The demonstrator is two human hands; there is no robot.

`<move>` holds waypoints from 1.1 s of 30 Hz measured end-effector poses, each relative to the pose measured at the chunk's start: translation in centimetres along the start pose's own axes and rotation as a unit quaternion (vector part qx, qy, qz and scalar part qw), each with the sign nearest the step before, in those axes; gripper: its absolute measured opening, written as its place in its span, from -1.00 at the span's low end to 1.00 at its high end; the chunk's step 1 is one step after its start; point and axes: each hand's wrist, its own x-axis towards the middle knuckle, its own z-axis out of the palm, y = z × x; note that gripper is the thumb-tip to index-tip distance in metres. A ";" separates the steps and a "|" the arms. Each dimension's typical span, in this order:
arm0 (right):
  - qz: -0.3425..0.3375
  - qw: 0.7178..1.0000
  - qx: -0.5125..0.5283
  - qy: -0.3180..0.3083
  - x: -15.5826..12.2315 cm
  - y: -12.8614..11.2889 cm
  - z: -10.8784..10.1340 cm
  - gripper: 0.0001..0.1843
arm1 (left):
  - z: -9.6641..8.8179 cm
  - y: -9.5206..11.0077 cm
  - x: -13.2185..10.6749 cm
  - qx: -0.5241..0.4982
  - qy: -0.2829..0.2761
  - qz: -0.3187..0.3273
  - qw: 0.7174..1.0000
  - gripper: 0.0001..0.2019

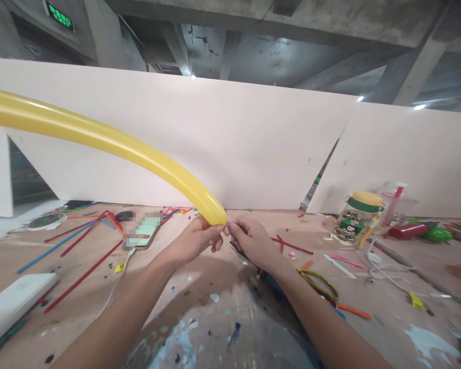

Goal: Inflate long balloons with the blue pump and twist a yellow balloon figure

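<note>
A long inflated yellow balloon (pixel 138 151) arcs from the left edge of the view down to the middle. My left hand (pixel 194 238) is closed around its lower end, thumb and fingers pressed on the rounded tip. Right beside it, my right hand (pixel 251 241) pinches the small neck of the balloon, fingertips almost touching those of the left. What exactly lies between the right fingertips is mostly hidden. Below the right wrist are yellow-green handles (pixel 319 285), apparently of scissors, and a dark thin tip (pixel 241 252) shows under the right hand.
Left on the table (pixel 215 287) lie a phone (pixel 148 231) with a cable, a white power bank (pixel 17 297) and uninflated red balloons (pixel 88 274). At right stand a jar (pixel 357 218) and a pink pump (pixel 396 205). A white panel (pixel 234 143) rises behind. Scraps litter the surface.
</note>
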 end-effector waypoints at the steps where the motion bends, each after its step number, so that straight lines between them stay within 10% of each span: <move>1: -0.003 1.000 -0.007 0.005 0.1 0.0 0.0 -0.73 | -0.1 -0.1 0.1 0.010 0.002 -0.001 1.000 -0.80; 12: -0.022 0.999 -0.036 0.012 -0.1 0.1 1.1 -0.77 | 0.6 -1.7 0.9 -0.044 0.137 -0.001 0.990 -0.71; 22: 0.031 0.978 -0.158 -0.131 0.1 3.2 0.4 -0.81 | 1.4 -6.3 0.6 -0.361 0.147 -0.253 0.886 -0.88; 33: 0.045 0.963 -0.200 -0.172 0.1 4.2 -1.4 -0.76 | 4.4 -7.4 0.2 -0.480 0.135 -0.193 0.845 -0.91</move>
